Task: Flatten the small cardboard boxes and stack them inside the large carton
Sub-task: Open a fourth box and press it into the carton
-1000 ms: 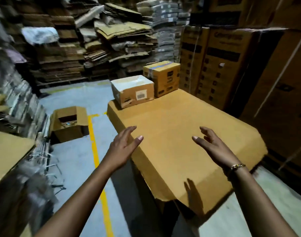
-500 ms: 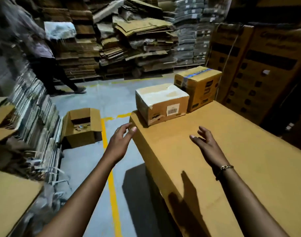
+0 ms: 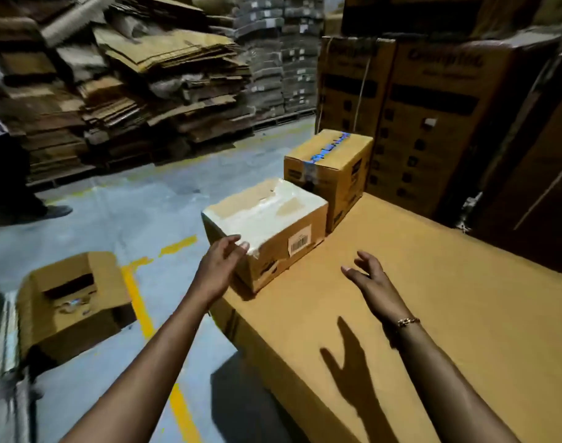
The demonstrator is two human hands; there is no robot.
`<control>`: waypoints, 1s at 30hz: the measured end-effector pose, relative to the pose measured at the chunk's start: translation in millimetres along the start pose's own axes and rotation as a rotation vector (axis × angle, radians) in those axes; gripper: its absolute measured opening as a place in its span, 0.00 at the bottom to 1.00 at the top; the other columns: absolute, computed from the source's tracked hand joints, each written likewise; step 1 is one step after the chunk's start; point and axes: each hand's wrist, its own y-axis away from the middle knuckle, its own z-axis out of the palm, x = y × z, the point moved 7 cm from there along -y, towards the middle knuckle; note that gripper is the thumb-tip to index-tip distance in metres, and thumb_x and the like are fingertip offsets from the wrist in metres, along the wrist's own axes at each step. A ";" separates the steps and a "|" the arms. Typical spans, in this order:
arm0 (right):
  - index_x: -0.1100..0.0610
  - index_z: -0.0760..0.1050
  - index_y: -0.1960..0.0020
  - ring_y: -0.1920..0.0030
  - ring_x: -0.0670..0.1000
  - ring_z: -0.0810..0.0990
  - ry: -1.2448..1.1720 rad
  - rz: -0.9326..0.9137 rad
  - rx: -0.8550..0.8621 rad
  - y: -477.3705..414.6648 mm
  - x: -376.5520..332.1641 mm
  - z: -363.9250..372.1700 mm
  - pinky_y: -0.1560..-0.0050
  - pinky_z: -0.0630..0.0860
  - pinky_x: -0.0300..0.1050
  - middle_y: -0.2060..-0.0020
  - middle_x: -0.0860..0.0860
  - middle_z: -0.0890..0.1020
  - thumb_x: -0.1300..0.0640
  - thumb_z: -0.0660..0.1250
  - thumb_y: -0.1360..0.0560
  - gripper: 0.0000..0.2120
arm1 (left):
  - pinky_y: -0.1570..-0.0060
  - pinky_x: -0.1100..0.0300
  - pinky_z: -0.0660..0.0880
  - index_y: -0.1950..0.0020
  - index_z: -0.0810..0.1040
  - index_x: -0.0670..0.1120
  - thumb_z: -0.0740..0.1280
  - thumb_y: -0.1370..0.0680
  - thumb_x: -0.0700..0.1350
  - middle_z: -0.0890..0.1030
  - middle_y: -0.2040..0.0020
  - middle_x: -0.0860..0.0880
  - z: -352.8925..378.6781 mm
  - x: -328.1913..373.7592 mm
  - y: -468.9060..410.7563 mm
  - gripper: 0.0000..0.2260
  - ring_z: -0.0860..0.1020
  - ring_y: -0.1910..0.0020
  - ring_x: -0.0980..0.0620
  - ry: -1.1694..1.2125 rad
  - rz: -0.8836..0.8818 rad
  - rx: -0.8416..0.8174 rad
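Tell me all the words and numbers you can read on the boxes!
Tall carton, top line: starts with "C", the rest too blurred to read; the smaller line under it is unreadable too.
Tall carton beside it: same print, too dark and blurred to read.
White-topped small box: a barcode sticker, digits too small to read.
Blue-taped small box: dark printed panels, unreadable.
Open box on the floor: no text visible.

**Colours and patterns: mostly tan cardboard on grey-blue floor**

Small tan cardboard box with whitish torn top (image 3: 267, 225), white barcode label with black stripes (image 3: 299, 241) on its side. Second small yellow-brown cardboard box (image 3: 330, 174), blue tape strip (image 3: 329, 148) along top, black print patches. Big flat tan cardboard surface (image 3: 433, 298), plain. Grey-blue concrete floor (image 3: 139, 206), painted yellow line (image 3: 139, 302). Thin gold bracelet (image 3: 408, 321). Tall brown cartons with black printed blocks (image 3: 433, 116).
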 end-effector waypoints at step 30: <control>0.46 0.72 0.33 0.43 0.56 0.83 -0.248 0.493 0.372 -44.0 73.3 25.9 0.46 0.82 0.59 0.41 0.50 0.83 0.36 0.72 0.34 0.33 | 0.61 0.60 0.74 0.45 0.81 0.56 0.65 0.23 0.67 0.83 0.53 0.57 122.8 -30.8 -184.8 0.17 0.82 0.56 0.53 -0.355 0.151 -0.905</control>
